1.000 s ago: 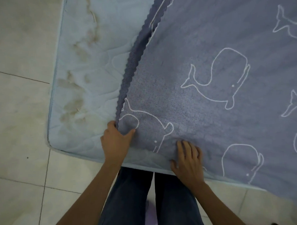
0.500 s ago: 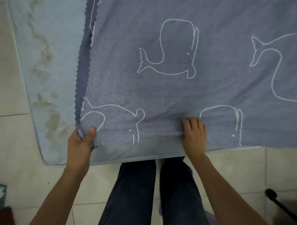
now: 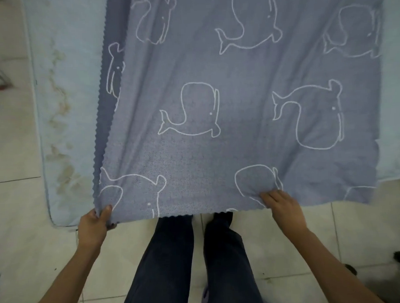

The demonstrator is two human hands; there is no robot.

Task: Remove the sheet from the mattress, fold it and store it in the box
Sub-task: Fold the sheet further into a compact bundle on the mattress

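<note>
Sheet (image 3: 237,92): blue-grey cloth with white whale outlines and a scalloped hem; spread over the middle of the mattress (image 3: 70,88), near hem drawn out past the mattress's near edge and held up off it; a second, darker layer showing along the side toward the mattress's left.
Handling (judged): light, limp, not fragile; creases radiating from both grips, so likely to sag and bunch between holds; textured weave, probably not slippery.
Where to hold (judged): at corners and along the hem, hands well apart, to keep the edge taut for folding; near right corner, beyond the mattress's near edge, hanging unheld.
Left hand (image 3: 93,222): at the sheet's near left corner, just off the mattress's near edge; thumb on top, fingers beneath, pinching the corner.
Right hand (image 3: 284,207): at the near hem, further toward the mattress's right; fingers curled into a gathered tuck of cloth, gripping it.
Mattress: pale blue, quilted; bare strips left and right of the sheet; brown stains down the left strip.
Legs (image 3: 167,262): dark trousers, directly before the mattress's near edge.
Floor (image 3: 11,148): pale tiles around the mattress.
Box: not in view.
Stage (judged): sheet not yet clear of the mattress; boxing to come.
</note>
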